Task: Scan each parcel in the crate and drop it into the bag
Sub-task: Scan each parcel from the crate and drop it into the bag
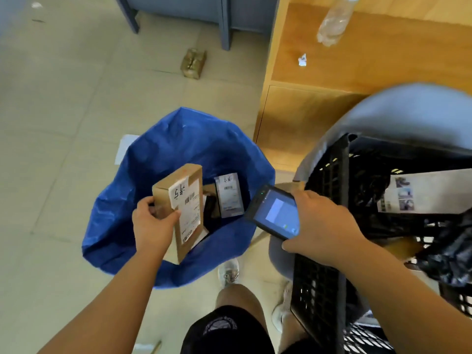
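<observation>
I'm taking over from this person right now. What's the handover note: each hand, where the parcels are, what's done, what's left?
Left hand grips a cardboard box over the open blue bag.
Right hand holds the scanner, screen lit, beside the box.
Done: a grey labelled parcel lies in the bag.
Left: whether this box is scanned cannot be told; drop it in, then scan the white parcel and black-wrapped parcels in the black crate.

left hand (150, 223), right hand (324, 226): bare
forearms (115, 302): bare
shorts (204, 341): black, grey-white round print on left thigh
left shoe (229, 272): pale grey-white trainer, laced
right shoe (279, 315): same pale tone, partly hidden
</observation>
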Demonstrator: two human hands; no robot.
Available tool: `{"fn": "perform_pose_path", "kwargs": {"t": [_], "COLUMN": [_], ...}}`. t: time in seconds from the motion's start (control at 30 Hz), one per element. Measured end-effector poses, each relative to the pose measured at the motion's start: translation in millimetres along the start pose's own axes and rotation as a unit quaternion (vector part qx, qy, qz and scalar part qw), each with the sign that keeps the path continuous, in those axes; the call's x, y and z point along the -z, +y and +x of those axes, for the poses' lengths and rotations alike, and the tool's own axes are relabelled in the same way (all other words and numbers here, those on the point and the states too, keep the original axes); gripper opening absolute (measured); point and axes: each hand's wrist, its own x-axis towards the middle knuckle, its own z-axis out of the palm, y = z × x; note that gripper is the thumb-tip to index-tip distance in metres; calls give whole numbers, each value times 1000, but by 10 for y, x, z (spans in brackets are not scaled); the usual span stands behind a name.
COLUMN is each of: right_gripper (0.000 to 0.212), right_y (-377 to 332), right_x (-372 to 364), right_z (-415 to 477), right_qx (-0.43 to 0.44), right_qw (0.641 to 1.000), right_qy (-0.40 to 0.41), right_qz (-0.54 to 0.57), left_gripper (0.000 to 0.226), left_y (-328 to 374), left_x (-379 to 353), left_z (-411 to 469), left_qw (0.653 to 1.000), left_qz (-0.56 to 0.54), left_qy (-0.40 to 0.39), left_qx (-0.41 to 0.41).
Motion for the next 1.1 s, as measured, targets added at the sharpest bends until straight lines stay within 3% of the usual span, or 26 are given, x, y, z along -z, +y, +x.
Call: {"fn": "perform_pose_path", "kwargs": {"t": [0.3,0.53,0.63,0.73,0.87,1.1], "right_gripper": [69,69,71,69,76,81], "right_y": [-297,-271,-248,-210,-149,-8], "right_x": [-353,-738,-831,-873,-830,-516], "right_z": [866,1389,1449,1405,1246,635], "right_qx": [-42,-65,-76,-79,-89,-125], "right_qw": [998,996,995,995,994,991], "right_qy": [-11,-24,-30,-33,-39,-47], "right_qz": [-52,-62,-49,-41,-43,-3], "left_gripper": [57,42,36,27,4,12], "left_y": [-729,-1089,-1170,-1211,-1131,-512], "left_x": [-746,-1478,-1630,-1635,-1488,-994], "left_z": [1070,1500,1571,1530,1348,962], "left_qw": [987,979,956,922,902,884], "left_qz": [103,103,173,229,257,273], "left_qy": [-105,-159,-219,-295,-337,-379], "left_qx": [65,79,92,102,77,11]}}
